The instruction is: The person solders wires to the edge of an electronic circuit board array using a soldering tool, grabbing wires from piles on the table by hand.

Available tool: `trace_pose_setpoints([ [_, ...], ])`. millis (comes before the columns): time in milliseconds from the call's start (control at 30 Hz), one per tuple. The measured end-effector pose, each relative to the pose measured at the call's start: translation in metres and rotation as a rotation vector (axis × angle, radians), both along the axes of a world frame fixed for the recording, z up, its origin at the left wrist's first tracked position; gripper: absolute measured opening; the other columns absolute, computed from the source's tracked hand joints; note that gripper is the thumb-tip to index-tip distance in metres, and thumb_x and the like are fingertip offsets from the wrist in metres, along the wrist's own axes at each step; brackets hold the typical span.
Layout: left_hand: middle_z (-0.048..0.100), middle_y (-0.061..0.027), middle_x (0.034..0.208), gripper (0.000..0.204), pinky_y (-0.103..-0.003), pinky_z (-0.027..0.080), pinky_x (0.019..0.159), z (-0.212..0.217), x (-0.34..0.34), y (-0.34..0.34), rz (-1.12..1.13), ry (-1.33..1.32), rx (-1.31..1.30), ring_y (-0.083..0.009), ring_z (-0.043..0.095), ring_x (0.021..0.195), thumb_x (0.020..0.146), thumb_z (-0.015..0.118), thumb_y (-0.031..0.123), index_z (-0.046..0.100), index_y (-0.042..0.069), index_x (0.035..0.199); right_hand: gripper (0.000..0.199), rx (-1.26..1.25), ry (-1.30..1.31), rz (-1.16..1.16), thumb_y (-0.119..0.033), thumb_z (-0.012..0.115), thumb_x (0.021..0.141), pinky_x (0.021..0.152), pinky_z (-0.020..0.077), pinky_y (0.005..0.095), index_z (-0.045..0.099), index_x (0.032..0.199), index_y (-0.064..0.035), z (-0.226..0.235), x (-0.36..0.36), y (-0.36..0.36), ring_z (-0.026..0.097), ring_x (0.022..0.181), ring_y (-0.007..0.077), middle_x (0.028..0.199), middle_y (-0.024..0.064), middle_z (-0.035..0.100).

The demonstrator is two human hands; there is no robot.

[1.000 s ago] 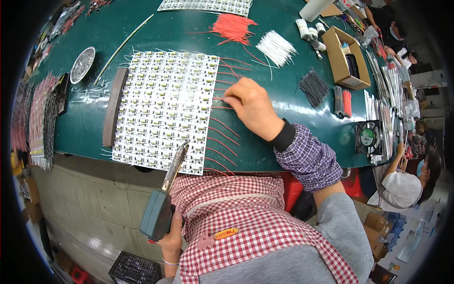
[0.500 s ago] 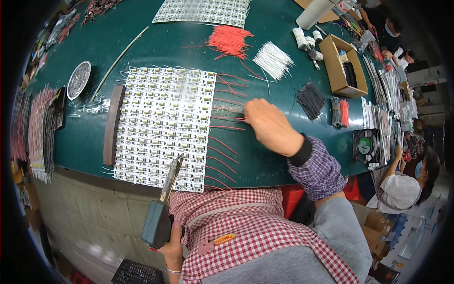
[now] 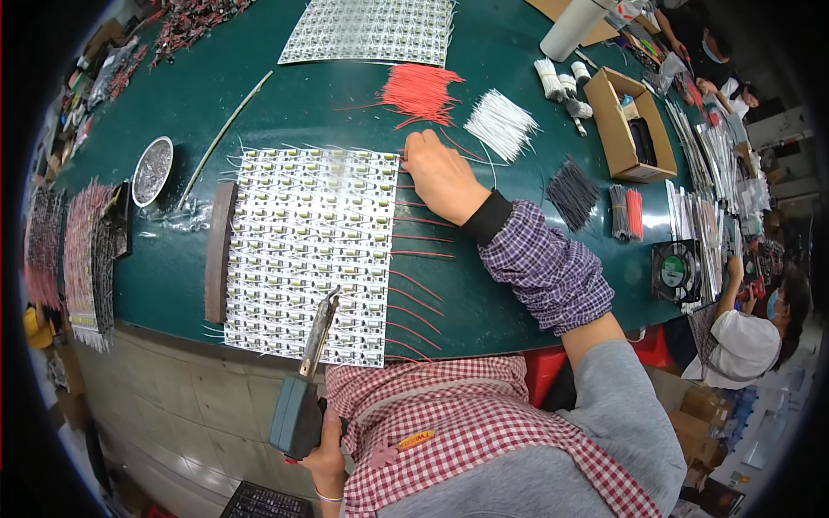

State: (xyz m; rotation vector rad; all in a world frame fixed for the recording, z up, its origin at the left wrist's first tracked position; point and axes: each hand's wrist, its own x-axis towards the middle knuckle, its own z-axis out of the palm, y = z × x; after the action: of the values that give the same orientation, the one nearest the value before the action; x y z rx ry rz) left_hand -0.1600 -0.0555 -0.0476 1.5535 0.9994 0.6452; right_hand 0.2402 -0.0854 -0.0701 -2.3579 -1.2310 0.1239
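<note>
Circuit-board panel attended on green bench.
Soldering gun is gripped by closed left hand; right hand, fingers curled, is pressed on red wires at panel edge.

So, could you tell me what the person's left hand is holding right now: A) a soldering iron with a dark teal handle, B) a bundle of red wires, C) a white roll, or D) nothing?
A: the left hand grips the teal handle of a soldering iron, its tip over the near edge of the white circuit panel.
</note>
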Motion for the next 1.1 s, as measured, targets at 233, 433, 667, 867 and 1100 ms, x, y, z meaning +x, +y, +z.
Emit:
trace_pose_setpoints([
  [233, 0.061, -0.0114, 0.093, 0.033, -0.026, 0.039, 0.05, 0.009, 0.008, 0.002, 0.098, 0.015, -0.127, -0.0089, 0.049, 0.057, 0.087, 0.062, -0.007, 0.056, -0.009, 0.119, 0.014, -0.065, -0.045, 0.01, -0.006, 0.058, 0.091, 0.069, 0.0488, 0.051, 0.048, 0.096, 0.003, 0.009, 0.008, 0.0, 0.061, 0.08, 0.0449, 0.095, 0.0244, 0.057],
  [433, 0.061, -0.0116, 0.092, 0.034, -0.025, 0.039, 0.05, 0.008, 0.015, 0.005, 0.127, 0.02, -0.174, -0.0091, 0.049, 0.057, 0.087, 0.062, -0.007, 0.056, -0.009, 0.12, 0.016, 0.05, -0.182, 0.025, -0.008, 0.062, 0.091, 0.068, 0.0497, 0.0487, 0.049, 0.094, 0.0012, 0.027, 0.055, 0.022, 0.061, 0.081, 0.043, 0.097, 0.024, 0.058],
  [667, 0.06, -0.0106, 0.091, 0.033, -0.027, 0.039, 0.051, 0.011, 0.021, 0.002, 0.138, -0.001, -0.158, -0.0096, 0.048, 0.057, 0.088, 0.062, -0.006, 0.056, -0.009, 0.121, 0.025, 0.242, -0.457, 0.111, -0.013, 0.072, 0.082, 0.083, 0.046, 0.0426, 0.058, 0.099, 0.0003, 0.031, 0.09, 0.0, 0.053, 0.098, 0.0354, 0.101, 0.0166, 0.058],
  [867, 0.066, -0.0069, 0.092, 0.033, -0.025, 0.042, 0.057, 0.006, 0.025, 0.01, 0.061, -0.016, -0.198, -0.0079, 0.052, 0.064, 0.089, 0.067, 0.0, 0.061, -0.008, 0.121, 0.012, 0.081, -0.063, -0.024, -0.008, 0.072, 0.082, 0.076, 0.0461, 0.0416, 0.062, 0.085, -0.0019, 0.01, 0.072, -0.049, 0.056, 0.088, 0.0342, 0.087, 0.0145, 0.061],
  [1100, 0.061, -0.0101, 0.097, 0.034, -0.026, 0.04, 0.054, 0.008, 0.03, 0.008, 0.018, 0.041, -0.056, -0.0092, 0.049, 0.061, 0.089, 0.061, -0.006, 0.056, -0.007, 0.123, 0.013, 0.048, -0.131, -0.018, -0.013, 0.067, 0.088, 0.078, 0.0462, 0.0439, 0.062, 0.091, -0.0007, -0.013, 0.069, -0.026, 0.056, 0.09, 0.0358, 0.092, 0.0153, 0.062],
])
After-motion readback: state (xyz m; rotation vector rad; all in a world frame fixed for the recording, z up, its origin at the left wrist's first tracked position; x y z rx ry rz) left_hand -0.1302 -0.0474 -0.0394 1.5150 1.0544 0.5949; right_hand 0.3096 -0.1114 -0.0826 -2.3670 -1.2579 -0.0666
